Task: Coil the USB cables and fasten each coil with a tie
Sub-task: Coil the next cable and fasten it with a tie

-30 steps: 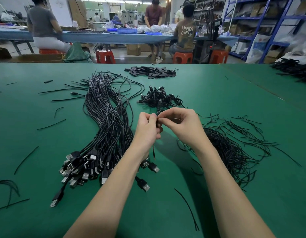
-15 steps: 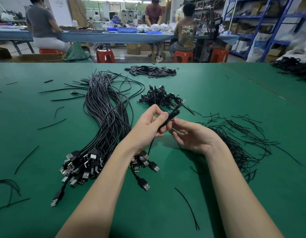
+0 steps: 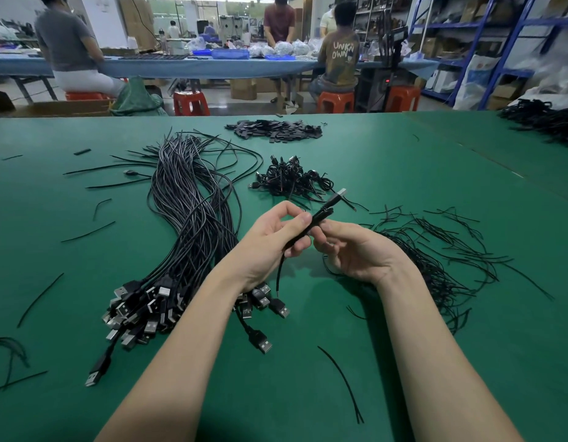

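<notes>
Left hand (image 3: 270,240) pinches one folded black USB cable (image 3: 311,223) between thumb and curled fingers, its silver plug angled up and away. Right hand (image 3: 356,253), palm up, pinches the same cable just beside it. One long bundle of loose black cables (image 3: 187,224) lies left of the grip; one heap of coiled cables (image 3: 292,181) beyond; thin black ties (image 3: 435,250) to the right, too many to count.

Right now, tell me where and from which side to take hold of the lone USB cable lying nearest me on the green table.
Grip the lone USB cable by its black plug housing, just behind the metal tip, coming down from above with a finger on each long side. The plug is the stiff, blocky part and lies flat with bare table around its tip, while its cord runs back toward the crowded bundle of cables, under the left forearm.
</notes>
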### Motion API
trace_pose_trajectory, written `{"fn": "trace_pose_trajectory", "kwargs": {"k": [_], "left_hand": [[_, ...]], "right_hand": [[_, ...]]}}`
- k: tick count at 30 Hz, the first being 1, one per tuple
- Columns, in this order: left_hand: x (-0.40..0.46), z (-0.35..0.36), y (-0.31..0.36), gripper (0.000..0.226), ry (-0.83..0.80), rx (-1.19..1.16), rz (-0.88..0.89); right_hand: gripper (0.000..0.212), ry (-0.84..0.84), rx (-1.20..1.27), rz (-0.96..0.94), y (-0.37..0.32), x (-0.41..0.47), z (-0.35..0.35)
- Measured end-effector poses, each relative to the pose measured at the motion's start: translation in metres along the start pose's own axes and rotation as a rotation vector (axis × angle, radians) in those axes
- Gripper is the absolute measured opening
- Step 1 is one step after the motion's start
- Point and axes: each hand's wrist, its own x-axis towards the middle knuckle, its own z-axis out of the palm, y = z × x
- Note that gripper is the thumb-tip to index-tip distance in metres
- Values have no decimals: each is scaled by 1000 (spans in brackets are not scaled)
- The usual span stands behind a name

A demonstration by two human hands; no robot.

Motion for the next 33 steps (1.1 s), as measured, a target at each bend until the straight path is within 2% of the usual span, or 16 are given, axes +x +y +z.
{"fn": "trace_pose_trajectory", "kwargs": {"k": [3, 5, 6, 8, 10, 12, 14, 19, 22, 28, 33], "left_hand": [[-3, -2, 5, 14, -63, -48, -18], [-3, -2, 10, 15, -134, -42, -32], [-3, -1, 11, 15, -137, -31, -29], [0, -2, 9, 16, -66, -45, -16], [1, -4, 3, 16, 54, -96, -2], [2, -7, -3, 15, 157, -146, 12], [3, -11, -7, 13, 229, -176, 18], [5, -13, -9, 13, 274, -230, 8], [5, -11, -11, 16, 250, -275, -14], [4, -6, -12, 7, 181, -469, -81], [2, -5, -12, 8, 119, -620, -139]], "right_hand": [[9, 19, -158, -34, 2, 1, 0], [19, 18, -300, -107, 1, 0, 0], [20, 9, -291, -141, -1, 1, -1], [12, 54, -229, -183, -9, 2, -1], [10, 121, -285, -162, -14, 3, -2], [29, 108, -390, -102, -11, 3, 0], [34, 61, -440, -86, -5, 2, 3], [27, 117, -319, -110, 0, 10, 11], [20, 129, -244, -103, 2, 12, 13], [8, 129, -114, -126, 2, 14, 22], [11, 53, 139, 4, 3, 14, 26]]}}
